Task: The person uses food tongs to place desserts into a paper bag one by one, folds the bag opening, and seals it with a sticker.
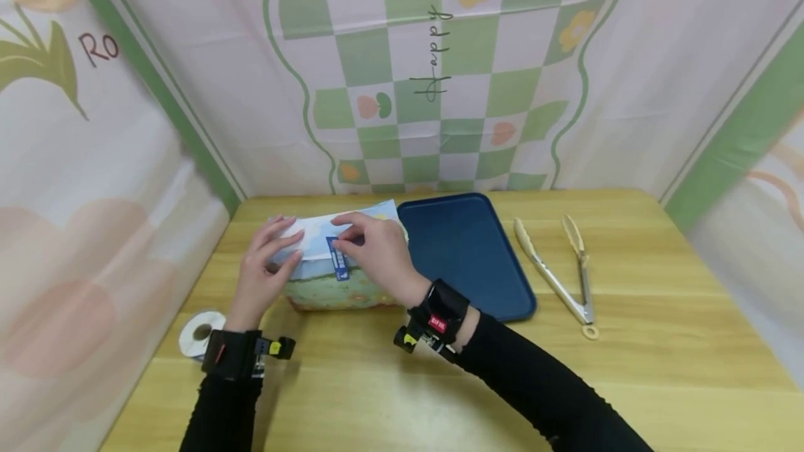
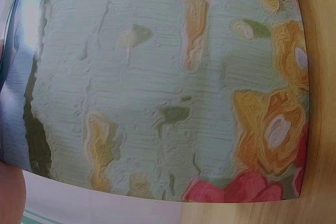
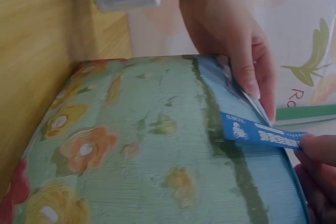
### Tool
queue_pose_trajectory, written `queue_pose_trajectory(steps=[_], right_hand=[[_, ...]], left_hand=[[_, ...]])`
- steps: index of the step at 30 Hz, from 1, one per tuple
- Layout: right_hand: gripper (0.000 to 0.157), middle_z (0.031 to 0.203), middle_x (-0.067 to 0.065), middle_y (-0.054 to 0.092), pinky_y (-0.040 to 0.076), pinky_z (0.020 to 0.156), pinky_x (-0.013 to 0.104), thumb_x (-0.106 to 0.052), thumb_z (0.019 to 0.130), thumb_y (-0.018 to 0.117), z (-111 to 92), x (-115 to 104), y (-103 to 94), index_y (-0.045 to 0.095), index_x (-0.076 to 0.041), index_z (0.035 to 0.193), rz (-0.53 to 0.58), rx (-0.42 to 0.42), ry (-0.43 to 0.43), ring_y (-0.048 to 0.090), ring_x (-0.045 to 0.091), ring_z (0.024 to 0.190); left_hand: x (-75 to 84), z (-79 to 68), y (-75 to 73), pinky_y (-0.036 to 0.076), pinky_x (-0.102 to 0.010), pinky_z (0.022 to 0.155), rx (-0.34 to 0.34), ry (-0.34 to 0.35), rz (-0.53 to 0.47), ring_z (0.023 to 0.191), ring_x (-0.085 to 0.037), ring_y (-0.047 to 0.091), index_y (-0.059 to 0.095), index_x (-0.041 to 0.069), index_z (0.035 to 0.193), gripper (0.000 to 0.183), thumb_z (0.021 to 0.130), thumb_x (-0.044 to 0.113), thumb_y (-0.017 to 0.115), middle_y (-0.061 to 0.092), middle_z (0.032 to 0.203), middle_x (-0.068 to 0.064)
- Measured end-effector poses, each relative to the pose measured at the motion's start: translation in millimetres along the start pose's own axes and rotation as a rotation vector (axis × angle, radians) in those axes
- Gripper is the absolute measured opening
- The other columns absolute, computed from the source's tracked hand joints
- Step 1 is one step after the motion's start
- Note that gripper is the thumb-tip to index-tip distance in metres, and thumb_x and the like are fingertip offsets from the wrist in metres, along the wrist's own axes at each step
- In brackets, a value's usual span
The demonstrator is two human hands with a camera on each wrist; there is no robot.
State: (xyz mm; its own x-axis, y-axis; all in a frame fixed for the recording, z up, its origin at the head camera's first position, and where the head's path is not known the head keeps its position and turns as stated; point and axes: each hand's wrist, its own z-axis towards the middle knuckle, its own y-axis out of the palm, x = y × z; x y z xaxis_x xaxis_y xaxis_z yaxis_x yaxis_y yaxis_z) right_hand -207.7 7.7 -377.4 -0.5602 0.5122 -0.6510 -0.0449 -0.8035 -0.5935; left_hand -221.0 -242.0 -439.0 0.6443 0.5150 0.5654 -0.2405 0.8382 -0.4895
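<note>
A paper bag (image 1: pixel 339 291) with painted flowers on green stands on the table, its light-blue top folded over. My left hand (image 1: pixel 266 267) holds the fold at its left end, thumb on the near side, as the right wrist view also shows on the hand (image 3: pixel 236 45). A blue sticker (image 1: pixel 339 260) with white print lies across the fold's edge and down onto the front. My right hand (image 1: pixel 380 253) pinches the sticker's upper end between thumb and finger. In the left wrist view the bag's painted side (image 2: pixel 147 77) fills most of the picture.
Right of the bag lies a dark blue tray (image 1: pixel 467 257). Farther right are metal tongs (image 1: pixel 559 284) with pale tips, spread apart. A roll of stickers (image 1: pixel 201 333) sits by my left wrist. A patterned curtain (image 1: pixel 433 75) hangs behind the wooden table (image 1: pixel 666 298).
</note>
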Motion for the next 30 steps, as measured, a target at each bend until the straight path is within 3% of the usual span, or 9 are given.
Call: queue_pose_trajectory(steps=[7,12,16,18,23,27,30], right_hand=[[0.029,0.092,-0.008,0.074,0.051,0.073,0.020,-0.024,0.087,0.075,1,6,5.1,0.070,-0.022,0.115,-0.150,0.099,-0.130,0.066,0.005,0.083],[0.030,0.094,-0.010,0.073,0.050,0.078,0.023,-0.025,0.084,0.077,2,9,6.7,0.071,-0.024,0.114,-0.232,0.115,-0.193,0.064,0.006,0.088],[0.033,0.103,-0.009,0.073,0.049,0.087,0.026,-0.026,0.084,0.078,2,11,7.5,0.070,-0.024,0.116,-0.274,0.117,-0.231,0.062,0.008,0.096],[0.036,0.116,-0.006,0.071,0.049,0.092,0.027,-0.026,0.084,0.078,2,12,7.4,0.069,-0.024,0.119,-0.285,0.112,-0.252,0.062,0.011,0.106],[0.037,0.143,0.003,0.054,0.048,0.101,0.027,-0.027,0.087,0.074,1,16,4.6,0.067,-0.022,0.123,-0.305,0.091,-0.308,0.054,0.018,0.125],[0.029,0.143,0.004,0.055,0.046,0.105,0.030,-0.031,0.091,0.070,-2,20,5.4,0.072,-0.021,0.118,-0.392,0.102,-0.381,0.053,0.021,0.127],[0.034,0.141,0.006,0.058,0.045,0.109,0.033,-0.036,0.091,0.069,-6,23,8.2,0.071,-0.018,0.120,-0.485,0.122,-0.424,0.054,0.022,0.128]], left_hand=[[0.2,2.0,0.8,0.020,-0.043,0.124,0.003,0.017,-0.010,0.142,-0.037,0.037,0.069,0.012,0.121,0.041,0.082,0.001,0.074,0.054,0.143,-0.010],[-0.1,2.1,-0.1,0.020,-0.043,0.124,0.004,0.023,-0.014,0.142,-0.037,0.037,0.069,0.012,0.121,0.041,0.082,0.001,0.074,0.054,0.143,-0.009],[-0.7,2.5,0.6,0.021,-0.045,0.123,0.019,0.040,-0.019,0.140,-0.041,0.038,0.070,0.010,0.119,0.041,0.079,-0.002,0.075,0.056,0.141,-0.011],[0.5,2.5,1.0,0.022,-0.044,0.123,0.021,0.039,-0.011,0.140,-0.039,0.039,0.070,0.009,0.118,0.041,0.079,-0.002,0.075,0.056,0.141,-0.012],[11.5,3.6,2.7,0.022,-0.049,0.122,0.035,0.041,-0.010,0.139,-0.042,0.039,0.069,0.002,0.116,0.039,0.078,-0.007,0.073,0.056,0.138,-0.020],[23.8,4.2,2.6,0.022,-0.053,0.121,0.039,0.048,-0.031,0.136,-0.048,0.038,0.068,-0.003,0.114,0.037,0.078,-0.011,0.071,0.055,0.135,-0.026],[21.9,2.6,3.0,0.023,-0.049,0.122,0.035,0.042,-0.024,0.137,-0.047,0.038,0.069,-0.001,0.115,0.037,0.079,-0.010,0.071,0.056,0.136,-0.024]])
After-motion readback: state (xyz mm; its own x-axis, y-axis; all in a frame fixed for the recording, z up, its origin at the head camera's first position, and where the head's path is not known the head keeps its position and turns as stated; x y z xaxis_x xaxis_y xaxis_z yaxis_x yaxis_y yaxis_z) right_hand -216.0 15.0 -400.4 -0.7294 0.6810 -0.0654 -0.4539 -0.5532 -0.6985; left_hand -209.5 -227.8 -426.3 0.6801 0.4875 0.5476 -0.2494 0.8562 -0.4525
